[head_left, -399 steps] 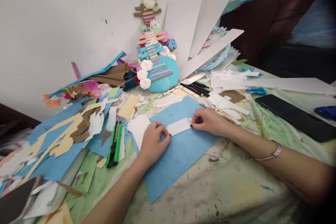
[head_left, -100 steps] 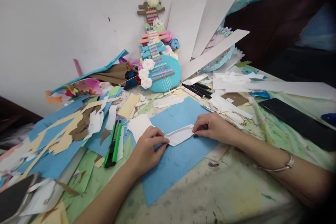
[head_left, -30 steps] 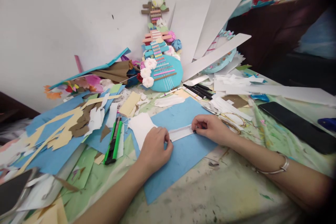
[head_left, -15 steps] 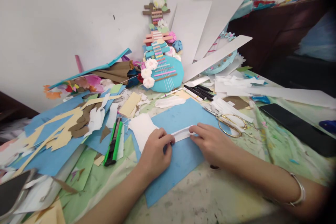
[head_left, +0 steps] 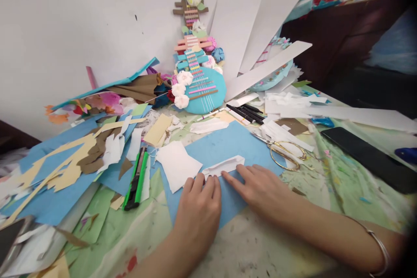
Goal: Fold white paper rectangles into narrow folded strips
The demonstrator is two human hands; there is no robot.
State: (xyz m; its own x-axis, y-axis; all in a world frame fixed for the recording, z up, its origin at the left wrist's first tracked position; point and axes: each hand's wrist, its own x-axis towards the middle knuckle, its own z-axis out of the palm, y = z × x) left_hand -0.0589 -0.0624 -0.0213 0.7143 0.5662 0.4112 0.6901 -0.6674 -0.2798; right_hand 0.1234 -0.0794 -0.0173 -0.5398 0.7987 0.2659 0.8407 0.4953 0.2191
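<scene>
A folded white paper strip (head_left: 224, 165) lies on a blue sheet (head_left: 208, 143) in front of me, with a crease running along its length. My left hand (head_left: 200, 208) rests flat, its fingertips on the strip's near left edge. At the right part of the same edge, my right hand (head_left: 260, 184) touches the strip with fingers stretched out; the thumbs are mostly hidden. Neither hand grasps anything. Left of the strip is a white paper piece (head_left: 179, 165) with curved sides, partly on the blue sheet. Gold-handled scissors (head_left: 285, 154) lie right of the sheet.
A green box cutter (head_left: 136, 178) lies at left beside heaped paper scraps (head_left: 87, 152). Black pens (head_left: 247, 113) are behind the blue sheet. A paper guitar-like craft (head_left: 205, 91) leans against the wall. To the right is a black phone (head_left: 368, 158).
Both hands have gone from pinching the strip to laying their fingers along its near edge. My left hand has lowered, uncovering more of the white paper piece. The view has shifted slightly.
</scene>
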